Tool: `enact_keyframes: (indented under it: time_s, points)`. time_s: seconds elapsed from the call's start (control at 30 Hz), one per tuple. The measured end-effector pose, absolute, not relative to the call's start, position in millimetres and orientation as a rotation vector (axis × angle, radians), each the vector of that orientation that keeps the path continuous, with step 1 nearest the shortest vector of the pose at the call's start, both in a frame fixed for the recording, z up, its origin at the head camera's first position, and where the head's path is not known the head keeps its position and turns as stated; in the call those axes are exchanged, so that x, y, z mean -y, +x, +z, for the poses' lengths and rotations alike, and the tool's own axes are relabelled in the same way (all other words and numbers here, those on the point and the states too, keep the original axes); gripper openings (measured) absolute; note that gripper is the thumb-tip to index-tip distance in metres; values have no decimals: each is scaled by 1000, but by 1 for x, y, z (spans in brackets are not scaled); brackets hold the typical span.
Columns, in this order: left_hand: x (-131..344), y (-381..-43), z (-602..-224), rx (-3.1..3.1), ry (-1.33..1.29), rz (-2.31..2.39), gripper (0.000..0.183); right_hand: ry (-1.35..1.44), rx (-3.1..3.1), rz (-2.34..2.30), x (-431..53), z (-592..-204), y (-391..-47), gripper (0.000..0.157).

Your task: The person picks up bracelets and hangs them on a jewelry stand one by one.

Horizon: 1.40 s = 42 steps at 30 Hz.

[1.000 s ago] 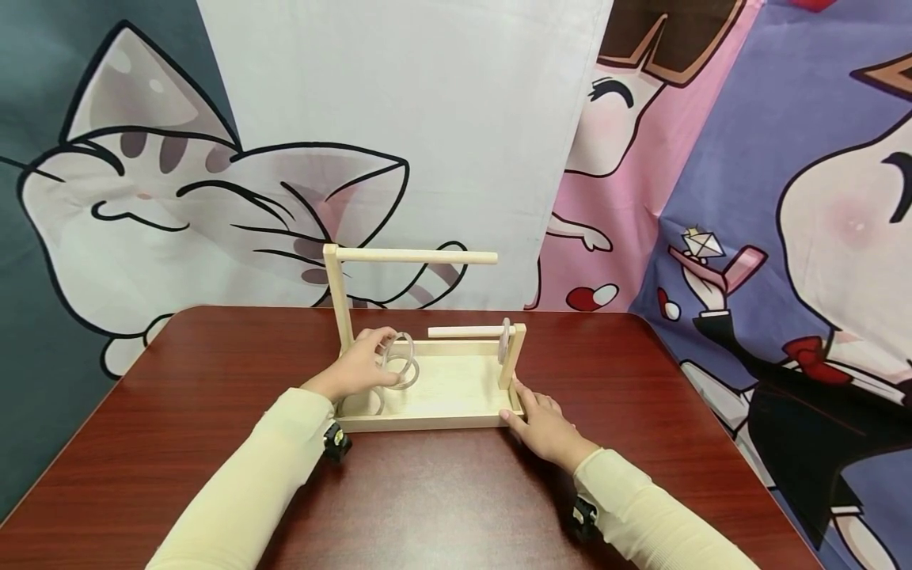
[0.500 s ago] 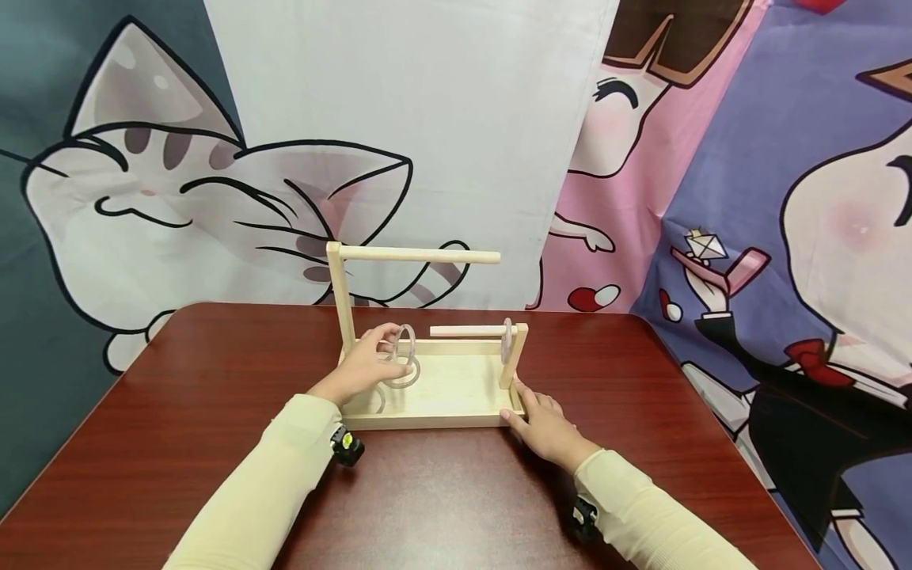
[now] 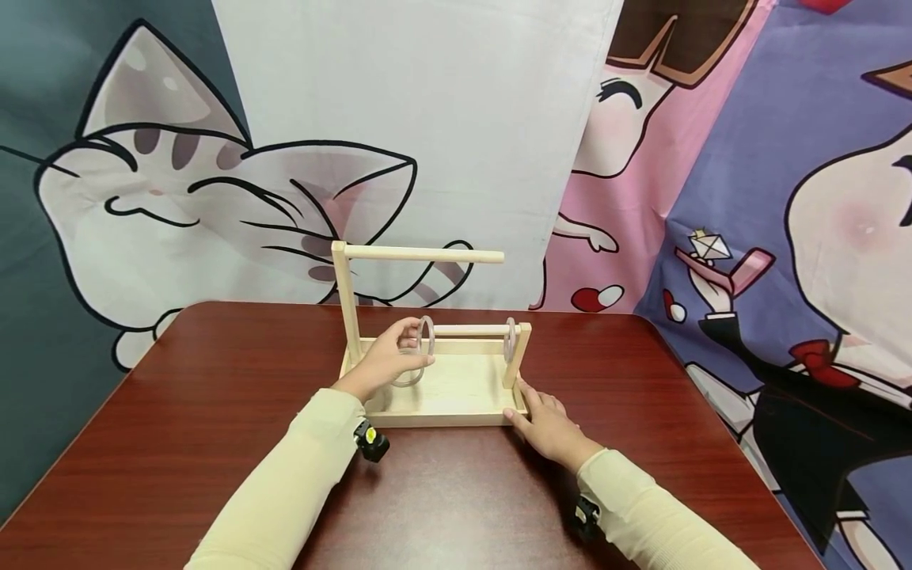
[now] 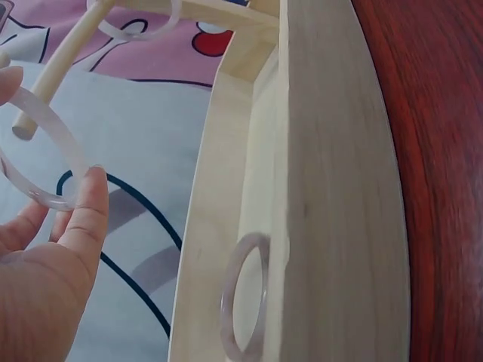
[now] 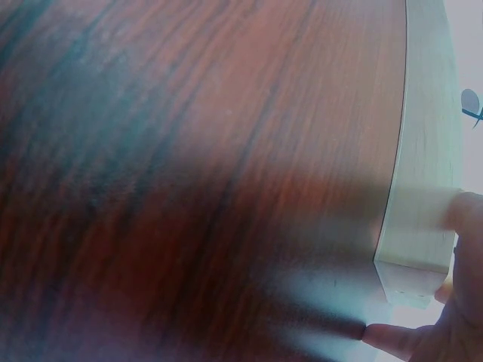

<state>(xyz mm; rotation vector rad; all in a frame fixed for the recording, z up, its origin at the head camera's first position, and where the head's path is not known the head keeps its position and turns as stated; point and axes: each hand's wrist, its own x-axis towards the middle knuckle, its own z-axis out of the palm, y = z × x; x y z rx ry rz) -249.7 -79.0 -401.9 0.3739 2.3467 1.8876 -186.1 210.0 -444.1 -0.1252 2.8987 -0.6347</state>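
In the head view my left hand [image 3: 390, 356] pinches a translucent pale bangle [image 3: 425, 336] upright between thumb and fingers. It is at the free left end of the lower rod [image 3: 470, 329]; I cannot tell whether the rod's tip is inside it. The left wrist view also shows this held bangle [image 4: 64, 143] by the rod end [image 4: 25, 128]. Another bangle [image 3: 509, 340] hangs on that rod against the short post. One more bangle [image 4: 245, 298] lies in the wooden stand's tray [image 3: 442, 420]. My right hand [image 3: 549, 427] holds the tray's right front corner, thumb on the front wall.
A taller post [image 3: 347, 301] at the stand's left carries a bare upper rod [image 3: 427, 254] above the tray. The stand sits on a reddish-brown table [image 3: 456, 491]. A cartoon-printed cloth [image 3: 442, 103] hangs behind the table.
My left hand has moved right with the bangle, from over the tray's left part to the lower rod's free end. The right hand stays on the corner.
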Motion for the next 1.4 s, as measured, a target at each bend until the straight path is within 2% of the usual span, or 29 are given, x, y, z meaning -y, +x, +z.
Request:
enact_keyframes:
  time_s: [0.43, 0.93, 1.2, 1.4]
  points:
    - [56, -255, -400, -2280, 321, 1927, 66, -120, -2904, -634, -212, -441, -185, 69]
    - [43, -259, -408, -2037, 178, 2100, 72, -152, -2937, -630, -211, -446, -186, 68]
    - [36, -261, -409, -1968, 230, 2097, 55, -147, -2923, -633, -210, -446, -187, 69]
    - [31, -261, -407, -1957, 216, 2087, 51, -147, -2921, -631, -210, -447, -187, 70]
